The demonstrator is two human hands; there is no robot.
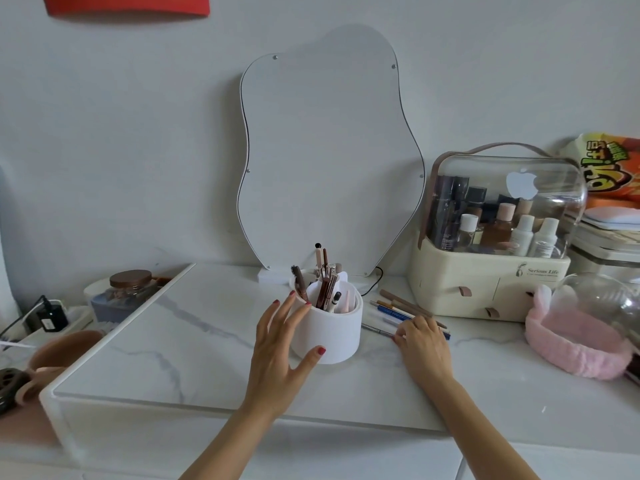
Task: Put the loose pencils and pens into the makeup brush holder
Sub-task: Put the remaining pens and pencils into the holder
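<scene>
A white round makeup brush holder (337, 336) stands mid-table with several brushes and pencils upright in it. My left hand (280, 344) is spread beside its left wall, fingers apart, thumb against the front of the holder. Several loose pencils and pens (398, 308) lie on the marble top just right of the holder. My right hand (424, 344) rests palm down over their near ends, fingertips touching a thin grey pen (375, 330). Whether the fingers have closed on a pen is hidden.
A wavy-edged mirror (329, 150) leans on the wall behind the holder. A cream cosmetics case with clear lid (491, 244) stands right of the pencils, a pink fluffy headband (578, 344) beyond it. A jar (130, 285) and charger (52, 317) sit left, below the table edge (104, 344).
</scene>
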